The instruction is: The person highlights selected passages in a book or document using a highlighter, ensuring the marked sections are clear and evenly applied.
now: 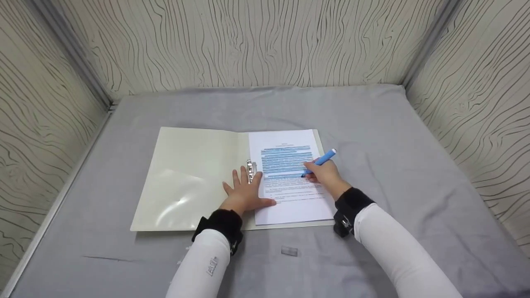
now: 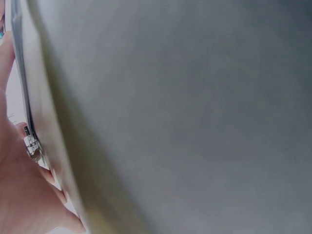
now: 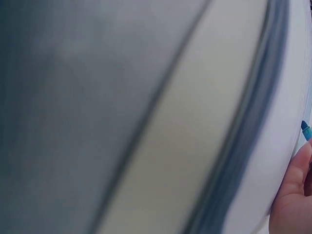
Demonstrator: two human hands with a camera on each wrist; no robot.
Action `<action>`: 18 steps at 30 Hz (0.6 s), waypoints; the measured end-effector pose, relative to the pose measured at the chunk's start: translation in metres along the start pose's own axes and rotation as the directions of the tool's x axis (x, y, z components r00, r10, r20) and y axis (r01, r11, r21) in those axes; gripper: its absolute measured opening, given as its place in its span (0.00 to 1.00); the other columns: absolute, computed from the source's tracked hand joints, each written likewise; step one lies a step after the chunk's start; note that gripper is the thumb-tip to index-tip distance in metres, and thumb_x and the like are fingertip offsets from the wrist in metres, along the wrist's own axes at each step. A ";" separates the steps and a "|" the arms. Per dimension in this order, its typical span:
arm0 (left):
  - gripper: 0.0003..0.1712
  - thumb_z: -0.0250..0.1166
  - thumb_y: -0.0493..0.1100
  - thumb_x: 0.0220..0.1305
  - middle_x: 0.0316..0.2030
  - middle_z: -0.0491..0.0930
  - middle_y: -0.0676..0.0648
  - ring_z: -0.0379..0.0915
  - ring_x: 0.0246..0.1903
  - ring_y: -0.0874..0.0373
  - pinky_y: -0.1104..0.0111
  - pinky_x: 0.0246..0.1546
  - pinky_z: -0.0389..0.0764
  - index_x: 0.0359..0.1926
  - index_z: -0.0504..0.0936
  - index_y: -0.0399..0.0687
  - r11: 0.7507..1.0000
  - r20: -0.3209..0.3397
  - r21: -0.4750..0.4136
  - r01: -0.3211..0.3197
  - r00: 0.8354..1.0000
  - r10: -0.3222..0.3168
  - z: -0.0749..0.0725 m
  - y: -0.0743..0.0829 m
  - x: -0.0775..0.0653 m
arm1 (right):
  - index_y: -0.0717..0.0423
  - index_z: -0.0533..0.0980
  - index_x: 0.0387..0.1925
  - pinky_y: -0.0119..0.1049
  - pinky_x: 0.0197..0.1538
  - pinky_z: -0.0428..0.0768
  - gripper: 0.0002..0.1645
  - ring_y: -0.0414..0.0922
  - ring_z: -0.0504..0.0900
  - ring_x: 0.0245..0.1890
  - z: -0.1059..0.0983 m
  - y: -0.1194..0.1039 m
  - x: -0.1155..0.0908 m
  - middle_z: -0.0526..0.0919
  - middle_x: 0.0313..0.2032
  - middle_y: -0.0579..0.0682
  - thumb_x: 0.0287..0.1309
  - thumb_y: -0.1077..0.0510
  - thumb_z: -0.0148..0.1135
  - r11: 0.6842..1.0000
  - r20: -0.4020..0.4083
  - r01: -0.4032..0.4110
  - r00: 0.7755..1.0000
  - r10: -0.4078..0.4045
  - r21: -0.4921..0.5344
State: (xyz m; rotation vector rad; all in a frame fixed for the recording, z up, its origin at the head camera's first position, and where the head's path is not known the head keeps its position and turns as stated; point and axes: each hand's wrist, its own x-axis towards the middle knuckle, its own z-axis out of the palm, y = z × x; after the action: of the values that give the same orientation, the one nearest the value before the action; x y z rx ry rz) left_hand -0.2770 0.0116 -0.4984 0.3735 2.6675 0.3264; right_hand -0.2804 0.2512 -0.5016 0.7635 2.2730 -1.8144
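Observation:
Between thumb and fingers my right hand (image 1: 328, 174) grips a blue highlighter (image 1: 325, 157), its tip down on the printed page (image 1: 296, 209). Blue highlighting covers the upper lines of text; the lower lines are plain. Fingers spread, my left hand (image 1: 245, 193) rests across the spine of the open cream folder (image 1: 186, 165) and the page's left edge. The folder's metal ring clip (image 1: 249, 170) shows by its fingertips. In the right wrist view the highlighter's dark tip (image 3: 304, 125) juts out beyond the thumb. The left wrist view shows part of the left hand (image 2: 24, 195) at the folder's edge.
A small clear-grey piece (image 1: 289, 251), perhaps a cap or clip, lies on the grey cloth (image 1: 372, 116) in front of the folder. Patterned wall panels (image 1: 265, 45) stand at the back and both sides. A dark crease or mark (image 1: 107, 258) runs across the cloth at front left.

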 end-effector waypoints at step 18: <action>0.59 0.61 0.77 0.42 0.71 0.30 0.35 0.21 0.68 0.36 0.34 0.58 0.36 0.72 0.49 0.63 1.000 -0.003 0.010 -0.012 1.000 0.012 0.000 0.000 0.000 | 0.62 0.66 0.44 0.28 0.32 0.79 0.21 0.39 0.80 0.24 -0.007 0.001 0.000 0.77 0.29 0.52 0.60 0.51 0.61 0.999 -0.001 -0.041 0.999 0.041 0.001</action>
State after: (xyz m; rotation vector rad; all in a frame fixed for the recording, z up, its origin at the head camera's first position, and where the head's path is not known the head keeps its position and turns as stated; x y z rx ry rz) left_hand -0.2766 0.0112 -0.4985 0.3920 2.6719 0.3178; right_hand -0.2784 0.2575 -0.5007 0.8056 2.2402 -1.7984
